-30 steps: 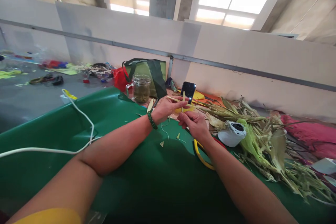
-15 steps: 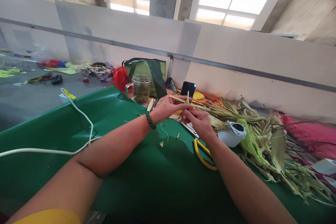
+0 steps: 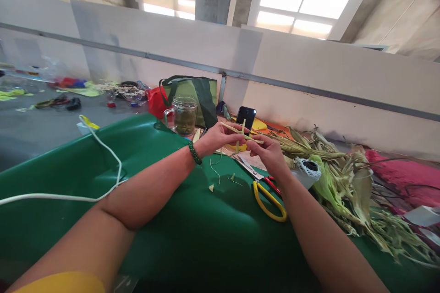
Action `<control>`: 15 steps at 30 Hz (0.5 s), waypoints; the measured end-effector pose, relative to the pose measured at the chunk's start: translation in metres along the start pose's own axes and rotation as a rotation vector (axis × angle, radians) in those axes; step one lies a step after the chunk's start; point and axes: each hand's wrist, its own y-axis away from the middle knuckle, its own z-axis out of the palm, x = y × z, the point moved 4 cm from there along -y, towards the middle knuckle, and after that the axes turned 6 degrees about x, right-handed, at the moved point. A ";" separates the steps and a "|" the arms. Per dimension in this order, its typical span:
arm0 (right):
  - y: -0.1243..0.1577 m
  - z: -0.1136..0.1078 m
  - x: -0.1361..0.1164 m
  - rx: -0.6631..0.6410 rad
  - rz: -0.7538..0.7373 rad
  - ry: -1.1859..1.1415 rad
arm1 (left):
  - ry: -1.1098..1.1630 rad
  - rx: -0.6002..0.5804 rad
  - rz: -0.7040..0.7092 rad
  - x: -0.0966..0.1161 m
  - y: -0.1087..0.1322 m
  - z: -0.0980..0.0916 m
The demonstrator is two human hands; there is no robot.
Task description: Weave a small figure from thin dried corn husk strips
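Note:
Between my two hands is a small cross of pale corn husk strips, held above the green mat. My left hand, with a green bead bracelet on its wrist, is closed on the middle of the cross between thumb and fingers. My right hand pinches the end of the strip that points right. Below the hands lie scissors with yellow handles, their blades pointing up and left. Small husk scraps and bits of thread are on the mat close by.
To the right are a heap of dried corn husks and a spool of white thread. A glass mug of drink, a green bag and a phone stand behind. A white cable crosses the mat at left.
My right hand has shifted a little to the right, drawing away from the cross's centre along the strip. More of the scissors shows now. My left hand has hardly moved.

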 end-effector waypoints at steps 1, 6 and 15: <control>0.000 -0.002 -0.003 0.005 -0.028 0.003 | -0.056 -0.004 0.022 0.000 0.000 0.000; 0.010 -0.002 -0.018 0.008 -0.206 0.172 | -0.193 -0.008 0.115 -0.001 -0.002 -0.001; 0.009 0.000 -0.009 -0.046 -0.264 0.313 | -0.134 -0.132 -0.016 0.000 -0.004 -0.003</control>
